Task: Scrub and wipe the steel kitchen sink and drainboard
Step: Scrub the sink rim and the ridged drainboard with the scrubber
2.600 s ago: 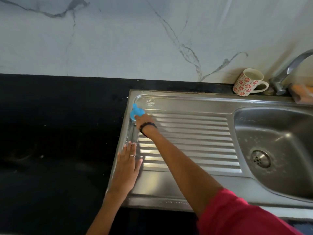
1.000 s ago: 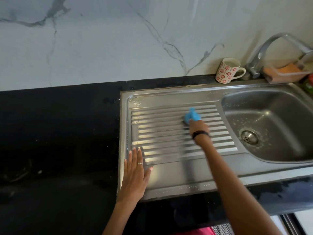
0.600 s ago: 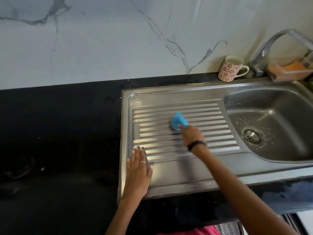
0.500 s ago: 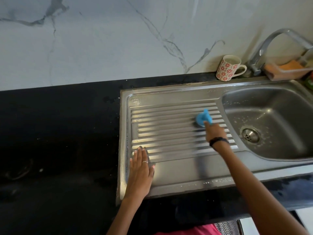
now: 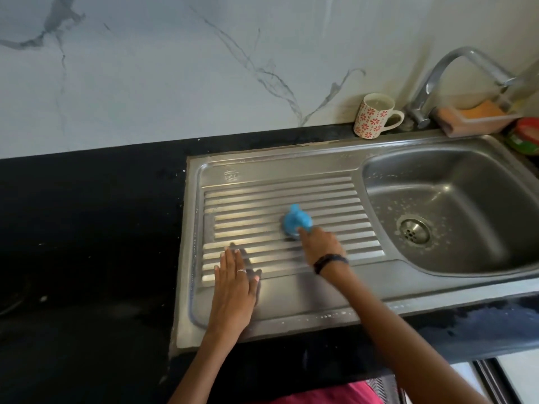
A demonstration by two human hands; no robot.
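I see the right hand gripping a blue scrubber on the drainboard ridges. The left hand lies flat, fingers straight, just left of it. The sink bowl sits to the right.

Left hand: bare, a thin silver ring on one finger.
Right hand: bare, a dark beaded band around the wrist.
Forearms: uncovered.
Clothing: pink-red fabric at the bottom edge.

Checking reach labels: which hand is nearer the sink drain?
Right. The right hand scrubs mid-drainboard, left of the drain; the left hand lies flat farther left.
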